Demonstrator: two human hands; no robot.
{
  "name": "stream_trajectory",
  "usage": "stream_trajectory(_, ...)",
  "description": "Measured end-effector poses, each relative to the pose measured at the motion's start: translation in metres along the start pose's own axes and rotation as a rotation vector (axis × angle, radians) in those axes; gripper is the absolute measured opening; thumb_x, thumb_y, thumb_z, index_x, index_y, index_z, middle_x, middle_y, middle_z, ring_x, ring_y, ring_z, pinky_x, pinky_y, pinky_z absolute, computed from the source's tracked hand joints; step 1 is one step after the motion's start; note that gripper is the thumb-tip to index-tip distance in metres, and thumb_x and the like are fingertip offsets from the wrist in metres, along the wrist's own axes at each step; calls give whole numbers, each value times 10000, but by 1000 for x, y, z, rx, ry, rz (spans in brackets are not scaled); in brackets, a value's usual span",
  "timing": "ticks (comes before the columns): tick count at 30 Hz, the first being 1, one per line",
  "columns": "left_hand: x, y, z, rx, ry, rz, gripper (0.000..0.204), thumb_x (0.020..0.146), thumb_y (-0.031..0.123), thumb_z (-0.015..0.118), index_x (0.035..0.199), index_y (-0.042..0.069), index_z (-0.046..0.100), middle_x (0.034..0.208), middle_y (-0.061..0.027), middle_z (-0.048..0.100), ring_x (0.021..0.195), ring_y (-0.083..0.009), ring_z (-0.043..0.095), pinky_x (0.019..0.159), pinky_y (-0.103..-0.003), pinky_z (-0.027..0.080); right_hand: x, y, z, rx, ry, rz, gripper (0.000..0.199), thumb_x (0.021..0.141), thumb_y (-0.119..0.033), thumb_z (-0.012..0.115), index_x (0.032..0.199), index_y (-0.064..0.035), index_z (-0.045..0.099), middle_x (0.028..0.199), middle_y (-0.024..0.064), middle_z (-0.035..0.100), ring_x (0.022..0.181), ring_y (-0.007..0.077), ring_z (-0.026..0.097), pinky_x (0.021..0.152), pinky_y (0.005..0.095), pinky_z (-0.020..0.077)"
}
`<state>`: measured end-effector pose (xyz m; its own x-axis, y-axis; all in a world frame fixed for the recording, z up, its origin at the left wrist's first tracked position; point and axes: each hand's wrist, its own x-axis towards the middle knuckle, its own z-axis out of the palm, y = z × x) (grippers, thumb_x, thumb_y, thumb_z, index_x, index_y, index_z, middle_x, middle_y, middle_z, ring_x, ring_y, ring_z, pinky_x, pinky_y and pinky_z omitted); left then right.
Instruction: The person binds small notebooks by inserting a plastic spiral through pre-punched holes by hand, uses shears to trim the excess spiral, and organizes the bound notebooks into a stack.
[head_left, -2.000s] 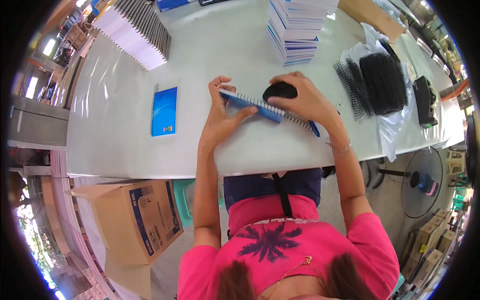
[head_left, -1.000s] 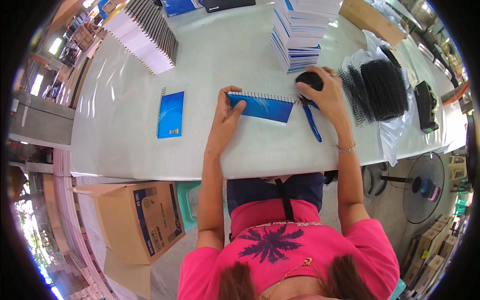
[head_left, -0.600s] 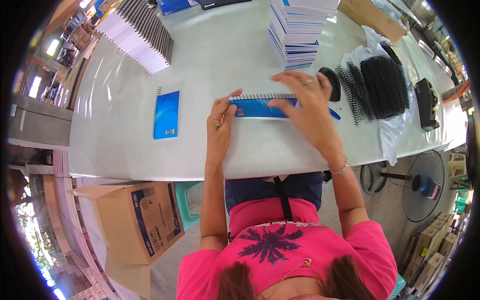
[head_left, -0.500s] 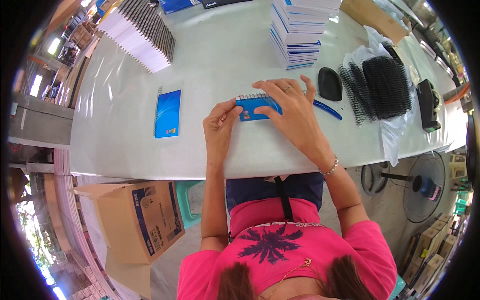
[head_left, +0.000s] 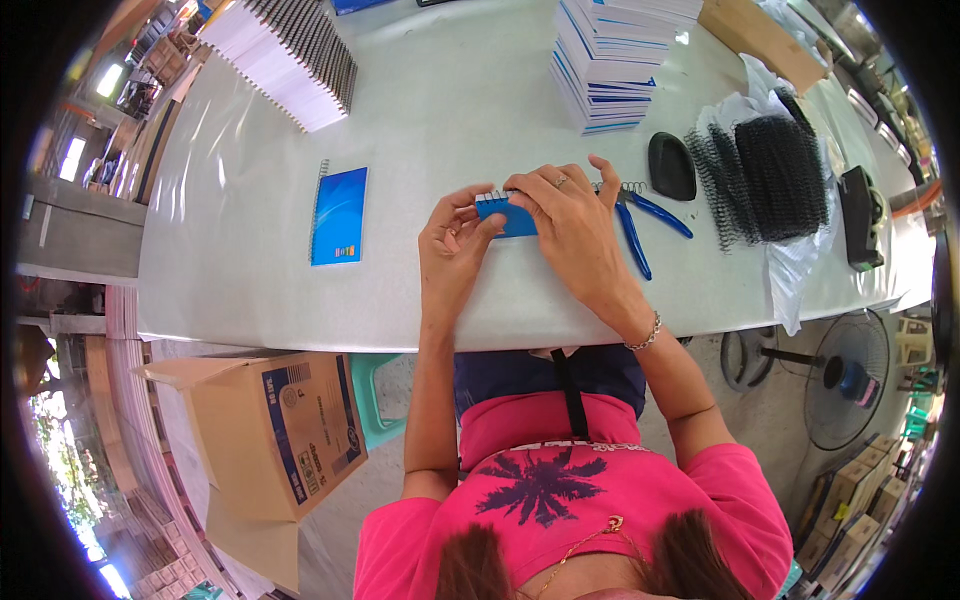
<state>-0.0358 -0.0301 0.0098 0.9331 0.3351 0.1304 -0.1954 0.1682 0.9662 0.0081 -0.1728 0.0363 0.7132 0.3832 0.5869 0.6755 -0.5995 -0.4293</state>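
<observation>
A small blue spiral notebook [head_left: 518, 222] is held between my two hands above the table's near side, its coil edge facing away from me. My left hand [head_left: 452, 245] pinches its left end between thumb and fingers. Over its right part, my right hand [head_left: 578, 225] grips with thumb and fingers on the coil edge, covering much of the cover. A length of wire coil [head_left: 634, 187] shows beyond the right fingers. Blue-handled pliers [head_left: 633, 243] lie just right of that hand. Further left, another blue spiral notebook [head_left: 341, 218] lies flat.
Spiral-bound books [head_left: 285, 65] are stacked at the far left, and a stack of unbound booklets [head_left: 605, 75] stands at the back. To the right are a black dish [head_left: 671, 166], black coils [head_left: 780, 180] on plastic and a tape dispenser [head_left: 860, 220]. A cardboard box [head_left: 240, 430] stands below left.
My right hand has shifted left along the notebook, closing its fingers around the coil edge. The notebook is more covered, and both pliers handles now show. The view has shifted slightly.
</observation>
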Motion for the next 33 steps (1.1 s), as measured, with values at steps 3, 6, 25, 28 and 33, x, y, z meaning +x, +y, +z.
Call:
stream_trajectory(3, 1, -9, -12, 82, -68, -8, 210, 897, 33, 715, 1087, -30, 651, 950, -58, 681, 863, -88, 604, 801, -232, 496, 3, -4, -6, -6, -66, -10, 105, 904, -129, 642, 1005, -144, 663, 992, 10, 642, 999, 203, 580, 1086, 520, 223)
stream_trajectory(6, 1, -10, -13, 81, -65, -2, 208, 904, 54, 715, 1086, -25, 652, 949, -54, 680, 863, -83, 603, 791, -230, 492, 0, -4, -6, 2, 10, -5, 169, 889, -153, 663, 1058, -155, 665, 1129, 37, 606, 1106, 234, 533, 1081, 522, 228)
stream_trajectory(25, -3, -1, -6, 401, -99, 100, 212, 902, 93, 693, 1092, 4, 660, 947, -11, 613, 756, -66, 475, 695, -213, 403, -82, 57, -67, -158, -29, 606, 650, 887, -290, 686, 1427, -38, 425, 1303, 233, 423, 1274, 367, 385, 1099, 505, 225)
stream_trajectory(28, -5, 1, -3, 369, -79, 64, 211, 893, 146, 724, 1058, 21, 684, 965, -4, 629, 715, -59, 435, 651, -215, 367, -76, 51, -74, -23, 94, 722, 609, 904, -268, 675, 1415, -41, 434, 1271, 225, 433, 1215, 354, 434, 1066, 477, 290)
stream_trajectory(33, -8, 13, -1, 424, -77, 16, 236, 901, 175, 730, 1076, 21, 692, 869, 8, 616, 664, -51, 381, 597, -210, 327, -75, 44, -80, 211, 195, 716, 569, 893, -209, 681, 1386, -38, 454, 1153, 179, 461, 1043, 275, 498, 944, 386, 412)
